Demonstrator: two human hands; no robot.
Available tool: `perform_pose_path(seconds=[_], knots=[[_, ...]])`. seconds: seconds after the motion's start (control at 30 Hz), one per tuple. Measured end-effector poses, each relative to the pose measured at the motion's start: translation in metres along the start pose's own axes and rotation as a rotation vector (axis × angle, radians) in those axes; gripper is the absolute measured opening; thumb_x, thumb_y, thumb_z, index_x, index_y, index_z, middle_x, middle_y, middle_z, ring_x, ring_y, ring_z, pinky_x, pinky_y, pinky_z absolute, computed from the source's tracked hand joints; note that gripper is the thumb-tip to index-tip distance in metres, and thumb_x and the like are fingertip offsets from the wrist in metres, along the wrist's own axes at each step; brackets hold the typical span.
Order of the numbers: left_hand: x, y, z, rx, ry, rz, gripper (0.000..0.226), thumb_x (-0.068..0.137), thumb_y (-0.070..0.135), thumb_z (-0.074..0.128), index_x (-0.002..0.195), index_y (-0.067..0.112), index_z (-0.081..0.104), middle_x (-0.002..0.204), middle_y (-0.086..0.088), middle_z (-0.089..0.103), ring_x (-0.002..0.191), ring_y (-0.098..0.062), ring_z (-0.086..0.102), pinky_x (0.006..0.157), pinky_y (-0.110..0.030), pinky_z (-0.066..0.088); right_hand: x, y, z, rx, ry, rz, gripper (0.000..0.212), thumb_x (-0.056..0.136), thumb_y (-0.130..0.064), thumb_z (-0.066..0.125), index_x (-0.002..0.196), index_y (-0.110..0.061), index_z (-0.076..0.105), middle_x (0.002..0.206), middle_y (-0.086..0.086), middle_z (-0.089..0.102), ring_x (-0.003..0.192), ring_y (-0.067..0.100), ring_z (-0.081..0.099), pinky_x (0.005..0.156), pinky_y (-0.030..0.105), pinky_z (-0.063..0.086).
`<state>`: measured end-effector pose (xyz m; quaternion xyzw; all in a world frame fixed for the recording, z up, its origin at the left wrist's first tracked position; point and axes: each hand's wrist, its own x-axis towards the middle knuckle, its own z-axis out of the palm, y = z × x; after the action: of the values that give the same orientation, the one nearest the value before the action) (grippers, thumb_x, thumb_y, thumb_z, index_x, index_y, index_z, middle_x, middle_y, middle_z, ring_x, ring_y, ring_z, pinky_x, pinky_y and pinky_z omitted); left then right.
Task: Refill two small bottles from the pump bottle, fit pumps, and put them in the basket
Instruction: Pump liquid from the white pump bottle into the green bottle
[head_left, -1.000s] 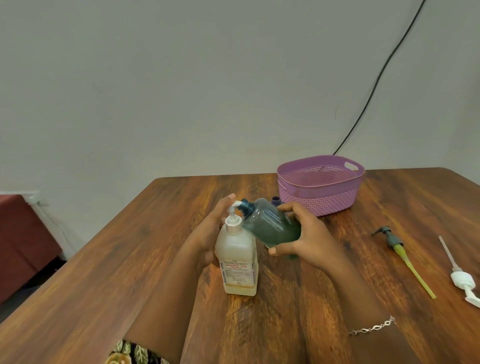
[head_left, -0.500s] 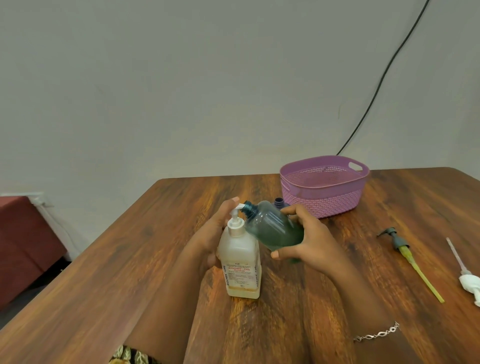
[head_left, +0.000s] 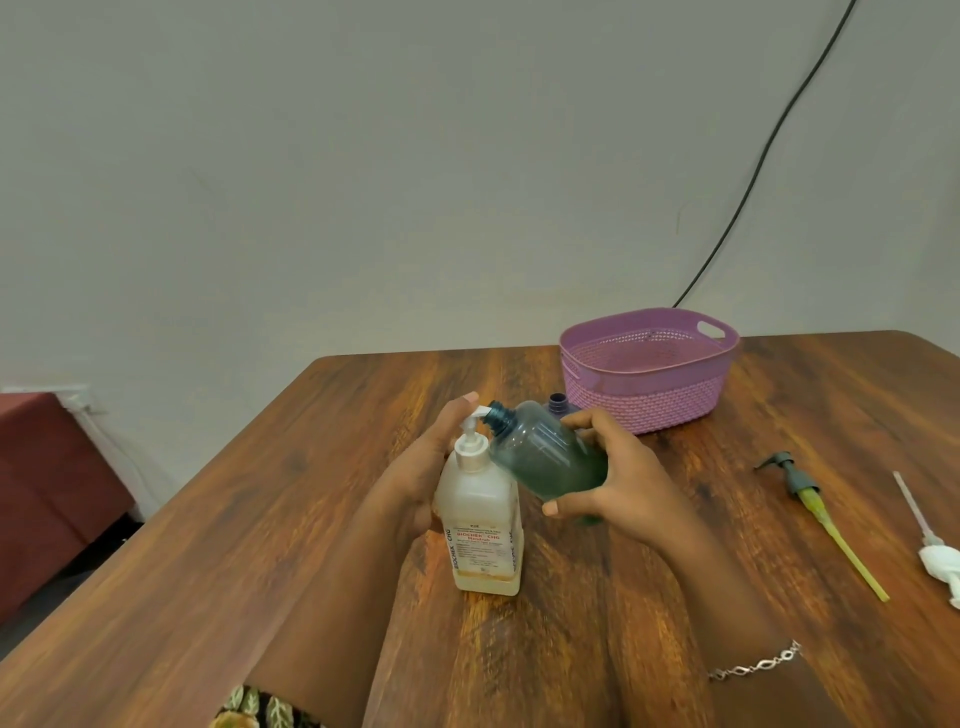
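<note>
Spillage is the risk we watch for here. Our right hand (head_left: 613, 483) grips the small translucent teal plastic bottle (head_left: 545, 457), tilted so that its open neck meets the spout of the translucent white plastic pump bottle (head_left: 480, 519). That bottle stands on the brown wooden desk (head_left: 311, 519) just left of the right hand. Our left hand (head_left: 423, 467) wraps round the far side of the pump bottle, with one fingertip (head_left: 469, 397) raised by the pump head. We cannot tell whether it presses.

We judge this to be the filling of the first bottle. The spout sits only at the edge of the neck, so a small drift of the right hand during a press could send liquid over our fingers or the desk. A hard press could also rock the pump bottle towards the right hand. As the teal bottle fills, its tilt could let liquid run back out.

Just beyond the right hand's fingers only the dark blue neck of a second small bottle (head_left: 558, 402) shows, and past it sits the purple plastic basket (head_left: 649, 410). Well to the right of that hand lie a dark grey pump with a yellow-green tube (head_left: 810, 499) and a white pump with a clear tube (head_left: 935, 556). Wet fingers could slip when fitting them.
</note>
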<state>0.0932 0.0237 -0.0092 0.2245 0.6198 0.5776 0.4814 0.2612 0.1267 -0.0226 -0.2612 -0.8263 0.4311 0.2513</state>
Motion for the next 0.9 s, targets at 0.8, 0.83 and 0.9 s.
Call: perform_pose_path(seconds=[0.8,0.83,0.9], knots=[[0.013,-0.011,-0.007,0.006,0.104,0.105,0.039,0.079,0.049,0.058,0.098,0.015,0.064,0.085,-0.013,0.072,0.077,-0.029,0.065,0.076,-0.039,0.052,-0.001,0.002,0.001,0.010,-0.033,0.015,0.071,0.058,-0.015,0.086,0.114,-0.028,0.046,0.101,-0.019,0.049,0.095,0.006,0.053,0.081,0.035,0.054],[0.014,-0.012,-0.008,0.023,0.128,0.116,0.037,0.079,0.048,0.059,0.096,0.015,0.065,0.087,-0.014,0.071,0.078,-0.030,0.065,0.080,-0.042,0.051,-0.002,0.003,0.002,0.010,-0.034,0.015,0.071,0.058,-0.015,0.086,0.115,-0.028,0.046,0.101,-0.019,0.049,0.096,0.006,0.053,0.081,0.036,0.054],[0.012,-0.013,-0.005,0.037,0.157,0.137,0.038,0.079,0.049,0.060,0.093,0.015,0.067,0.089,-0.015,0.071,0.082,-0.032,0.065,0.088,-0.047,0.049,-0.002,0.004,0.002,0.013,-0.027,0.020,0.073,0.058,-0.016,0.086,0.118,-0.027,0.045,0.102,-0.020,0.048,0.097,0.007,0.052,0.082,0.040,0.055]])
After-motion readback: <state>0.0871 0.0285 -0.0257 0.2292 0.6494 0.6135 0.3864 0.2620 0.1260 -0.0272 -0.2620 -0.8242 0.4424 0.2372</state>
